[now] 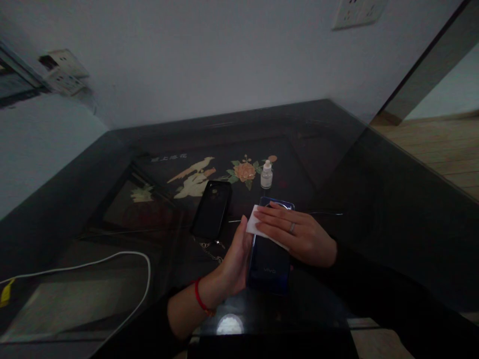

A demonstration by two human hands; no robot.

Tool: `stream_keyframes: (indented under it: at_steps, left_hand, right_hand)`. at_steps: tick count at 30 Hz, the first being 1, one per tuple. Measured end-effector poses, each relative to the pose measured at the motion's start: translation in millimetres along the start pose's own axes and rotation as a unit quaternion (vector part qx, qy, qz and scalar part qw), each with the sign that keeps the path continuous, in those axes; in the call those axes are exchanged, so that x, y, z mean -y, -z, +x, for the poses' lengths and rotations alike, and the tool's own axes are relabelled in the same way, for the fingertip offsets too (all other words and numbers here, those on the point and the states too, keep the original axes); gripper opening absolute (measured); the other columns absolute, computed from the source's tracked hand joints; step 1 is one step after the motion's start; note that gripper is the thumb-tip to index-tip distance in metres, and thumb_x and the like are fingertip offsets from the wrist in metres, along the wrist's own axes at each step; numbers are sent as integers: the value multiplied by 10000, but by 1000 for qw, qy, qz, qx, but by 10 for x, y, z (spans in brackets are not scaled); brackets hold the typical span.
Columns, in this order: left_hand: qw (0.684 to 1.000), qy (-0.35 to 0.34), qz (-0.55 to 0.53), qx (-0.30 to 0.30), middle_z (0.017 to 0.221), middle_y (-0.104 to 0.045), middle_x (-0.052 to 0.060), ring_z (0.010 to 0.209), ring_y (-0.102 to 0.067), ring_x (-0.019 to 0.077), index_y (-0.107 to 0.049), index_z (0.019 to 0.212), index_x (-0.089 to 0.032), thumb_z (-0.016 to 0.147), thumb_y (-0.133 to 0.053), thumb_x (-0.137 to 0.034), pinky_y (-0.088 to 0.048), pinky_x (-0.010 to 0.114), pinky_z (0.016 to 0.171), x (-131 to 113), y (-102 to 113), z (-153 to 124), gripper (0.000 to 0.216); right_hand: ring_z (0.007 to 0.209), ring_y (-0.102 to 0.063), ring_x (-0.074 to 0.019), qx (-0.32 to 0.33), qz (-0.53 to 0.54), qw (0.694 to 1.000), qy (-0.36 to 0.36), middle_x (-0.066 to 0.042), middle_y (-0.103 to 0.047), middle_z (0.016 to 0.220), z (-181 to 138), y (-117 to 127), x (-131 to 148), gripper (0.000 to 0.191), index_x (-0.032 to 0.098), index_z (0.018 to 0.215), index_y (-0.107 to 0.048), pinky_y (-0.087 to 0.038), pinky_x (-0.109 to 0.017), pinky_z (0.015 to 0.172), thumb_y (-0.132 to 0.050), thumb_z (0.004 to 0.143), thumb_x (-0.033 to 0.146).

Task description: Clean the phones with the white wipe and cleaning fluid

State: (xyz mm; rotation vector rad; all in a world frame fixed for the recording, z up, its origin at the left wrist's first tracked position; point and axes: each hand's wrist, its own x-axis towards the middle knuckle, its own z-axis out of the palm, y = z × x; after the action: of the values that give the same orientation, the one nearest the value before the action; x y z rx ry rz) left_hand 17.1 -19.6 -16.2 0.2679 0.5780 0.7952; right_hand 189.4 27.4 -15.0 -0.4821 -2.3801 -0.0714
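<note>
A dark blue smartphone [270,271] with its back facing up is held by my left hand [236,259], whose thumb lies along the left edge; the other fingers are hidden beneath it. My right hand [299,232], wearing a ring, presses a white wipe [253,225] against the upper back of the phone with its fingers together. The wipe covers part of the camera area. Left of the phone lies a black phone case [211,209] with a chain strap [212,255] at its lower end. Beyond the phone stands a small white-capped bottle [266,175].
The dark glossy table [329,149] has a bird and flower picture on its surface. A white cable [123,253] curves across the left front, with a yellow tag [6,293]. A wall with a socket [359,12] borders the table's far edge.
</note>
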Motion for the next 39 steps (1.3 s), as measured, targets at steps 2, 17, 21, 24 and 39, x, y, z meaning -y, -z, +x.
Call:
stream_keyframes:
  at_steps: [2,17,21,24,39]
  left_hand:
    - [1000,-6,9,5,1154,-660,108,1002,-643,257,-386,1431,-256,939,-314,-572,-456,459,922,8,4,0,589]
    - [996,-52,-50,-43,1186,-645,115,1045,-633,262,-395,1413,-230,959,-185,-552,-430,458,962,-279,-27,8,594]
    - [997,-43,-65,2,1230,-623,117,1096,-613,297,-350,1433,-275,944,-187,-591,-408,553,963,-314,4,1,605]
    - [997,-22,-46,51,1262,-605,130,1126,-595,329,-361,1425,-281,940,-237,-588,-397,607,947,-253,42,1,588]
    - [999,-24,-35,28,1217,-624,130,1077,-618,329,-361,1422,-271,936,-231,-598,-405,606,935,-247,40,3,600]
  right_hand:
    - [1269,-526,-233,-18,-2,1000,-25,-165,-644,1248,-10,5,-20,308,108,1219,-584,-484,-466,1038,-460,938,90]
    - [1210,-579,-230,4,-9,999,52,-154,-681,1186,-32,102,-28,259,79,1154,-615,-518,-426,1004,-465,946,111]
    - [1207,-584,-250,-52,-18,998,-22,-158,-669,1208,-90,185,-165,360,109,1253,-579,-507,-456,1019,-503,903,67]
    - [1211,-583,-240,-98,-23,990,-98,-133,-661,1232,-111,187,-199,406,144,1290,-562,-487,-461,1042,-504,898,58]
    - [1222,-573,-202,-53,9,992,-110,-162,-642,1253,-121,70,-156,398,122,1283,-549,-489,-445,1038,-467,907,21]
